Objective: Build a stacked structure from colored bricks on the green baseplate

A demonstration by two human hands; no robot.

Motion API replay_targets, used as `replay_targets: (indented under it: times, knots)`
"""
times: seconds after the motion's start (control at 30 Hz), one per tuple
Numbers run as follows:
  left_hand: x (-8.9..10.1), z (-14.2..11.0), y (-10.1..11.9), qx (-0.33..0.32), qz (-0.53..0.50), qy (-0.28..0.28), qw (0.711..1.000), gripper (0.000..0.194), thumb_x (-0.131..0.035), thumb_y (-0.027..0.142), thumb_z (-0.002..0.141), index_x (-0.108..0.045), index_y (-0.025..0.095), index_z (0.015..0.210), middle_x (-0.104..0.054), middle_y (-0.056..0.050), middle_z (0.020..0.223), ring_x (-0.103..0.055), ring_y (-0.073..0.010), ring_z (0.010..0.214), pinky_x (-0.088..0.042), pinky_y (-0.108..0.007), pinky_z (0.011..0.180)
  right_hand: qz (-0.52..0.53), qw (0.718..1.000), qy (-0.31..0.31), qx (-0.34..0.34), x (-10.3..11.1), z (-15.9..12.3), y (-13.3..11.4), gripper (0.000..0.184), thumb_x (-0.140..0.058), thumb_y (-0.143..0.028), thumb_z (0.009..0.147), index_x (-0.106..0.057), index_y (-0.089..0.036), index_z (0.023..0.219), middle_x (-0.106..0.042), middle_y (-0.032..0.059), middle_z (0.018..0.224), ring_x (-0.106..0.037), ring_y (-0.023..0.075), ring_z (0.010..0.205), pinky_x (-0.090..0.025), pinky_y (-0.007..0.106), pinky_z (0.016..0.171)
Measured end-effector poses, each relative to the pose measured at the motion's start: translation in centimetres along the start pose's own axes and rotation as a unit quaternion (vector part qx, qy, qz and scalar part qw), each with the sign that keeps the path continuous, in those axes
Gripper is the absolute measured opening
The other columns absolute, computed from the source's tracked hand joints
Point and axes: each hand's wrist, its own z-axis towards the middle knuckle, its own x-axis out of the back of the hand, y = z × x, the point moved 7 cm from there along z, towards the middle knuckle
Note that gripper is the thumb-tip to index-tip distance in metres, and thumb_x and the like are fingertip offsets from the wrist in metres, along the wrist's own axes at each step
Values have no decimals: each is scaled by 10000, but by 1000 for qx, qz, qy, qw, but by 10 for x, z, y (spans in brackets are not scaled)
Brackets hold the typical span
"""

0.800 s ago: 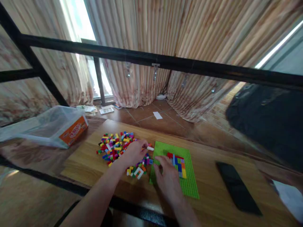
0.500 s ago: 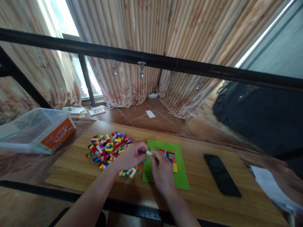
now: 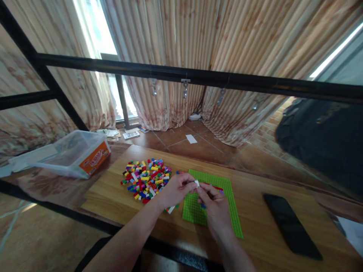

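A small white building brick (image 3: 197, 184) is pinched between the fingertips of my left hand (image 3: 176, 190). The fingers of my right hand (image 3: 217, 207) are closed on the brick's other side. Both hands are above the green studded baseplate (image 3: 234, 211). Rows of coloured bricks on the plate, with a red strip (image 3: 217, 187) along the far side, are mostly covered by my right hand. Left of the plate lies a heap of loose multicoloured bricks (image 3: 147, 179), partly behind my left forearm.
A black phone (image 3: 292, 224) lies on the wooden tabletop (image 3: 252, 204) to the right, with white paper (image 3: 351, 230) beyond it. At the left stands a clear plastic box (image 3: 73, 155) with an orange label. A black metal bar (image 3: 170, 75) crosses ahead, before the curtains.
The view has swung left, so everything sits further right in the picture. Both hands remain together over the plate, and the white brick is turned differently between the fingertips.
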Motion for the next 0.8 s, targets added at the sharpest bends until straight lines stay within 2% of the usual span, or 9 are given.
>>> replay_targets:
  times: [0.17,0.3,0.37,0.43,0.53,0.6,0.7,0.8]
  knots:
    - [-1,-2,3,13,-29,-26,999,201,-590,332,833,-607,140,776,-585,14,677,-527,-106,648,-411,-224,621,51,998,-17,-43,3,-3,7,272,-805,-384,648,-765,-223,863,-703,28,780,-543,115,633,-427,235,550]
    - [-5,-4,4,18,-50,-49,997,201,-594,333,830,-605,140,777,-621,-1,699,-547,-109,654,-423,-229,632,101,991,-32,-86,0,-7,7,292,-835,-369,609,-763,-219,850,-676,10,745,-489,78,568,-398,208,510]
    - [-7,-4,4,14,-39,-64,997,217,-586,345,836,-608,138,775,-623,-4,696,-542,-108,641,-417,-227,619,131,985,-40,-108,-1,-8,6,320,-843,-347,600,-757,-221,881,-670,1,746,-473,63,542,-396,198,500]
    - [-4,-3,5,3,-9,-52,999,231,-562,349,850,-604,138,765,-604,1,680,-529,-107,629,-407,-225,604,151,981,-38,-114,2,-7,3,375,-838,-327,612,-743,-233,962,-665,-9,734,-488,64,543,-412,196,512]
    - [13,1,5,-20,71,10,997,240,-492,336,883,-578,155,752,-575,11,671,-525,-115,640,-404,-231,610,166,982,-12,-92,19,1,-5,435,-830,-322,624,-719,-245,1037,-659,-19,703,-517,71,557,-430,193,528]
    - [26,2,1,-21,176,44,983,220,-485,317,882,-580,166,753,-584,8,680,-531,-128,658,-399,-244,630,173,982,22,-72,37,9,-11,438,-840,-328,595,-726,-237,1009,-655,-21,684,-522,71,562,-439,191,541]
    - [39,4,-5,-20,329,64,942,193,-485,283,872,-602,177,761,-619,-10,702,-553,-150,675,-397,-270,668,158,982,80,-60,64,17,-15,433,-849,-357,540,-739,-214,934,-650,-17,660,-528,78,560,-449,206,550]
    - [44,4,-8,-24,447,66,892,186,-477,279,876,-616,196,785,-654,-20,749,-586,-177,761,-399,-306,773,88,988,113,-50,85,20,-15,410,-818,-395,542,-740,-182,883,-638,-12,634,-517,91,536,-432,229,531]
